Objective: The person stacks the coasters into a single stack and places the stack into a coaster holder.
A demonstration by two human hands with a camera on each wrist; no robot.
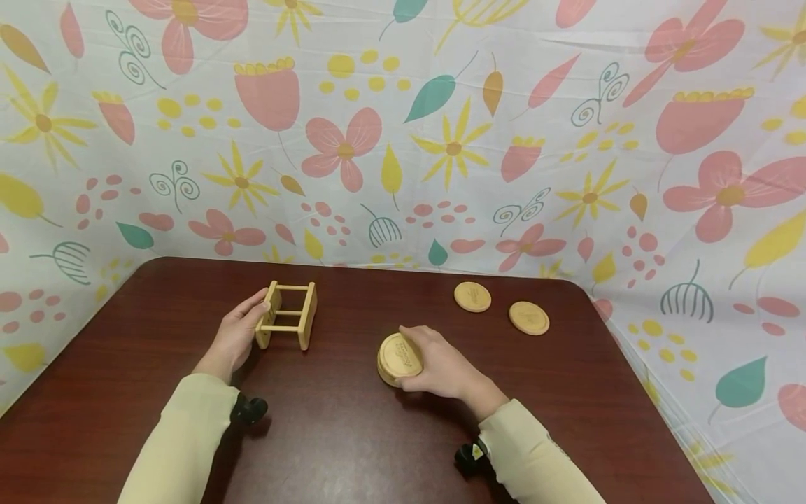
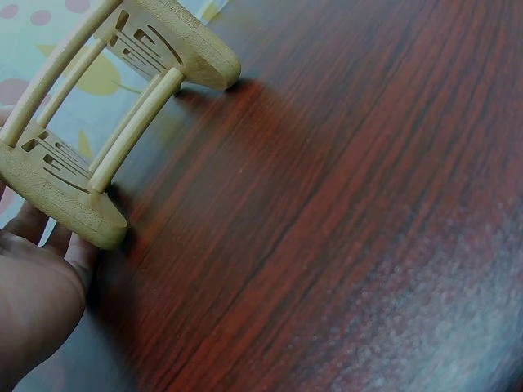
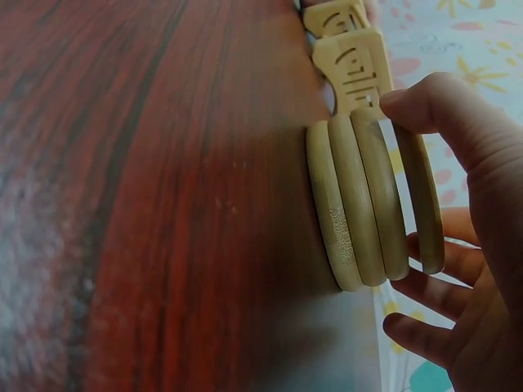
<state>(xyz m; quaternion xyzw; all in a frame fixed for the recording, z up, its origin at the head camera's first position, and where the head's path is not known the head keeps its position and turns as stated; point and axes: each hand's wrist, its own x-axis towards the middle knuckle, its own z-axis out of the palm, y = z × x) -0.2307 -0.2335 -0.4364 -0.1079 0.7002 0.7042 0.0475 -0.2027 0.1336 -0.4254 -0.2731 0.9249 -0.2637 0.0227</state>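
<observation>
Right grip (image 1: 443, 365) pinches one disc (image 3: 421, 198); left grip (image 1: 234, 336) holds the rack (image 1: 308, 317), nearer the left edge of the table (image 1: 352, 448).

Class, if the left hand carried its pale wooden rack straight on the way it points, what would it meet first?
Probably the white, flower-printed cloth behind the dark red-brown wooden table; the way ahead of the left hand and rack looks free, though depth is unclear.

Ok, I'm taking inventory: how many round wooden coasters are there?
6: one coaster in the right hand, three stacked coasters beneath, two loose coasters farther back to the right.
</observation>
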